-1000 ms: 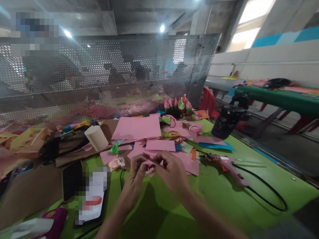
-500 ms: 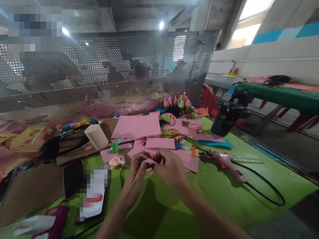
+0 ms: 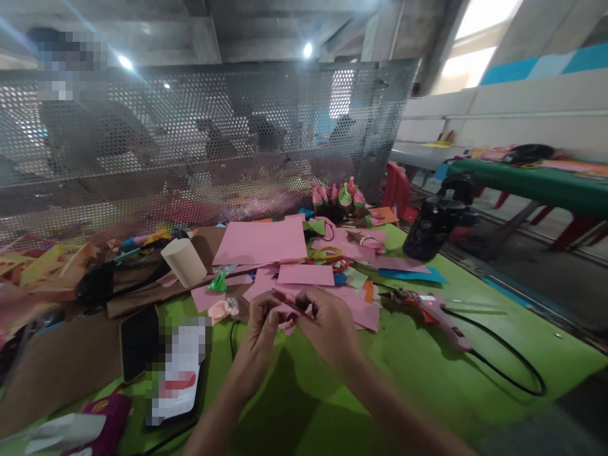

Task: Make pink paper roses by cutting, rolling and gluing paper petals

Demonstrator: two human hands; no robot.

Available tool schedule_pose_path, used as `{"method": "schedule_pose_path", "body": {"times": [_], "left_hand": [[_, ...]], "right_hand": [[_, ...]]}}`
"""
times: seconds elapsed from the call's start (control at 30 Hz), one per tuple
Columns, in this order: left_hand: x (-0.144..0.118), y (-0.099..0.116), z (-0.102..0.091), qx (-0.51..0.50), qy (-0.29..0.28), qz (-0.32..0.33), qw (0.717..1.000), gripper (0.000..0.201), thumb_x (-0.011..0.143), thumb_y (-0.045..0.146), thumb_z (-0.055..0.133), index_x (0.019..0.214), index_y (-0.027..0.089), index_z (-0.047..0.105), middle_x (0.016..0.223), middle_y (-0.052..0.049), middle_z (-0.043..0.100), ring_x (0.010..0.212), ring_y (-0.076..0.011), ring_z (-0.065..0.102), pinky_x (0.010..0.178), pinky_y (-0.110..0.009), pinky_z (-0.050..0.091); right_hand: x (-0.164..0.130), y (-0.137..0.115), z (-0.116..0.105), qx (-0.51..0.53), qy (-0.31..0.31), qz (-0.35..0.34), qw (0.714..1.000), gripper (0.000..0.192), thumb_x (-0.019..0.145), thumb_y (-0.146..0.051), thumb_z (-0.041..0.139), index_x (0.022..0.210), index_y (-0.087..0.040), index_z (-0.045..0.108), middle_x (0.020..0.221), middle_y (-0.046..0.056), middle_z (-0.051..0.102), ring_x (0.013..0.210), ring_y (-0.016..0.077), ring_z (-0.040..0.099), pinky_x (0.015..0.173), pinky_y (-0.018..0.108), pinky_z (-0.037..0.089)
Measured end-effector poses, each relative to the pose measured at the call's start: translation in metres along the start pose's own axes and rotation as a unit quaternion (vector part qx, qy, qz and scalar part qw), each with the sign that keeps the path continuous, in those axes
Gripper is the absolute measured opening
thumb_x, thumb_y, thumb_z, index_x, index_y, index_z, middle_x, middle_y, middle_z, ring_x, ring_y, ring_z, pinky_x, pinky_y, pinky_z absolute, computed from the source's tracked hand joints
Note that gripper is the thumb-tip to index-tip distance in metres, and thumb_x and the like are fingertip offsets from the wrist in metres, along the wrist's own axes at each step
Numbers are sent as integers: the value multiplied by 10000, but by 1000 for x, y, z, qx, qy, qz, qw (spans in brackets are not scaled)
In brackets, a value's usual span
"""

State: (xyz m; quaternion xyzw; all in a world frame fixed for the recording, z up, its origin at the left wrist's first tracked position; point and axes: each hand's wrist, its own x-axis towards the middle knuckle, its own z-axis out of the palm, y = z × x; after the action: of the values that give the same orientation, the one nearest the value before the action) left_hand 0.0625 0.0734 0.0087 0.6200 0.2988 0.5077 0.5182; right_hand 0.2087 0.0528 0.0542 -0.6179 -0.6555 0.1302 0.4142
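Note:
My left hand (image 3: 265, 316) and my right hand (image 3: 325, 320) meet over the near edge of the pink paper pile. Between their fingertips is a small piece of pink paper (image 3: 285, 308), pinched from both sides; its exact shape is partly hidden by the fingers. Just beyond lie a pink paper strip (image 3: 305, 274) and a large pink sheet (image 3: 260, 242). Scissors with yellow and red handles (image 3: 327, 254) rest among the papers. To the right of my right hand, a pink hot glue gun (image 3: 439, 316) lies on its side with a small red light showing.
Two phones, one dark (image 3: 139, 342) and one lit (image 3: 179, 370), lie at left on the green table (image 3: 427, 392). A white roll (image 3: 183, 263) and brown card (image 3: 61, 367) are also there. A black jug (image 3: 430, 225) and paper ice-cream cones (image 3: 346, 196) stand farther back, before a perforated metal screen (image 3: 190, 126).
My fingers have shifted slightly on the pink paper, which now tilts a little differently between them. Beyond the screen, a person's head has moved slightly. The things on the table stay put.

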Motion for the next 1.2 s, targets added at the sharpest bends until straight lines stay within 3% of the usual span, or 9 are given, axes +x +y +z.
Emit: {"method": "schedule_pose_path", "body": {"times": [0.23, 0.6, 0.9, 1.2], "left_hand": [[-2, 6, 0, 5, -10, 10, 1000, 174, 983, 405, 414, 1074, 274, 483, 1227, -30, 487, 1184, -184, 455, 987, -329, 373], [-2, 16, -3, 8, -39, 26, 999, 157, 997, 384, 378, 1069, 309, 496, 1226, -6, 480, 1169, -155, 445, 971, -276, 377], [-3, 24, 0, -4, -76, 2, 997, 153, 995, 363, 393, 1054, 275, 503, 1001, -7, 490, 933, -151, 486, 868, -271, 413], [-1, 29, 0, 21, -87, 28, 996, 203, 989, 365, 403, 989, 226, 551, 1088, -51, 481, 1016, -193, 471, 887, -308, 410]], "right_hand": [[-5, 1, -5, -17, 20, -39, 999, 65, 810, -132, 649, 786, -192, 640, 802, 24, 678, 739, 182, 603, 637, 254, 393], [-4, -5, -17, -73, -17, -111, 991, 73, 905, -165, 557, 865, -185, 615, 851, 33, 650, 731, 170, 584, 637, 264, 366], [9, -20, -32, -259, -83, -181, 945, 70, 852, -125, 617, 816, -183, 630, 759, 11, 646, 649, 165, 568, 564, 305, 225], [24, -33, -39, -285, -135, -252, 915, 91, 781, -137, 694, 720, -165, 633, 722, 28, 660, 584, 155, 522, 555, 300, 220]]}}
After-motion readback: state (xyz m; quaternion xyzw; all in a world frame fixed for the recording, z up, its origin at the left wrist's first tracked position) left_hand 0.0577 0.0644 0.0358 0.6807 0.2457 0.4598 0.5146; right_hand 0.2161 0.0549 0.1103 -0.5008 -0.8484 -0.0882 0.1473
